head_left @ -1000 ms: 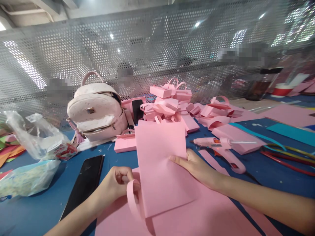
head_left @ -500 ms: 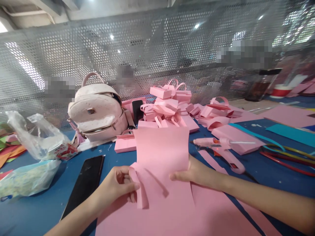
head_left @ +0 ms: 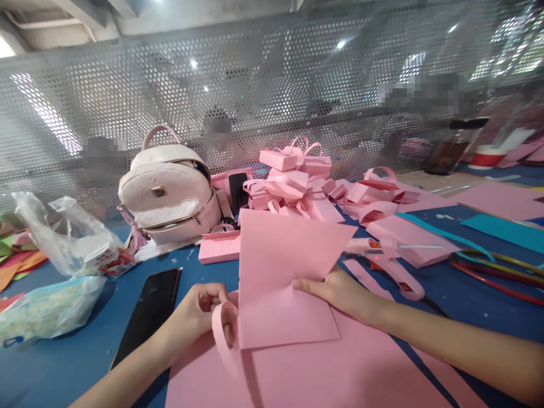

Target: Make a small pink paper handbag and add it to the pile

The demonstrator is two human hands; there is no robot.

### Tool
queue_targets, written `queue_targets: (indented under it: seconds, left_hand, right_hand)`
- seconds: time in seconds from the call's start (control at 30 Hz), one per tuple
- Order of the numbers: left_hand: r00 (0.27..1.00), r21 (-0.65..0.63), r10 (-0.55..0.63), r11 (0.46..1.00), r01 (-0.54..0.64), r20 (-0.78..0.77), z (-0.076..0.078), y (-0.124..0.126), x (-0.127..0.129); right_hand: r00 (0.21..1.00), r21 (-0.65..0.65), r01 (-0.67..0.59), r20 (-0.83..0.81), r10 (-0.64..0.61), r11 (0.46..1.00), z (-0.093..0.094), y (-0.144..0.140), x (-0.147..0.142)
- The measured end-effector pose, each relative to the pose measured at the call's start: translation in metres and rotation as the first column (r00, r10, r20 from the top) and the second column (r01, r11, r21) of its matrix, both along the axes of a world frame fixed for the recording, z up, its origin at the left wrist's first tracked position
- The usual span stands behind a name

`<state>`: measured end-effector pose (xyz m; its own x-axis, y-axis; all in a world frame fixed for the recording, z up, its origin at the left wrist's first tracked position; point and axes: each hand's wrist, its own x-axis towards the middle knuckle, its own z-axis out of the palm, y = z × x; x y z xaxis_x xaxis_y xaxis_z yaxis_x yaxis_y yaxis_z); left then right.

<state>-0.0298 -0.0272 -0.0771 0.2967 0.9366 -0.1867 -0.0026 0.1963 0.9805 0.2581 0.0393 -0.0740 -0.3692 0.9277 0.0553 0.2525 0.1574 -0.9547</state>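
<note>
Blue table (head_left: 46, 368), surveyed from left edge to right edge. Toward the left edge lies a clear plastic bag (head_left: 55, 238), a red-and-white carton (head_left: 111, 260) at its right side; a filled translucent packet (head_left: 51, 309) rests closer to the near edge. A dark phone (head_left: 148, 303) lies flat, partly covered by the left forearm. Toward the far edge stands a cream backpack (head_left: 170, 192), with a pink box (head_left: 219, 247) just beside it.

The left hand (head_left: 202, 314) has its fingers curled nearly closed on a pink paper strip (head_left: 219, 331) bent into a loop; the exact contact is partly hidden. The strip is at the left side of a pink card (head_left: 284, 277), held tilted above a large pink sheet (head_left: 306, 377) at the near edge. Pink paper bags (head_left: 287, 181) are piled toward the far edge.

The right hand (head_left: 348, 292) grips the card at its right side, thumb on the front face; the spread of the fingers behind cannot be determined. Farther right lie a glue gun (head_left: 402, 275) and, toward the right edge, coloured cables (head_left: 504, 292).
</note>
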Motion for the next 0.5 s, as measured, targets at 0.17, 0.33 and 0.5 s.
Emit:
queue_targets:
  seconds: [0.17, 0.33, 0.5]
  left_hand:
    - [1.0, -0.031, -0.014, 0.999, 0.014, -0.002, 0.0004, -0.0003, 0.0018]
    - [0.999, -0.038, 0.02, 0.999, -0.021, -0.031, 0.0016, -0.0014, 0.0031]
    - [0.999, -0.038, 0.017, 0.999, -0.018, -0.036, 0.0018, -0.0008, 0.0016]
  right_hand:
    - [1.0, -0.032, -0.014, 0.004, 0.014, 0.999, 0.0005, 0.0011, -0.0006]
    - [0.997, -0.069, -0.006, -0.071, 0.001, 0.998, 0.0014, 0.0002, -0.0027]
    - [0.996, -0.069, -0.009, -0.086, 0.003, 0.998, 0.0033, -0.0001, -0.0042]
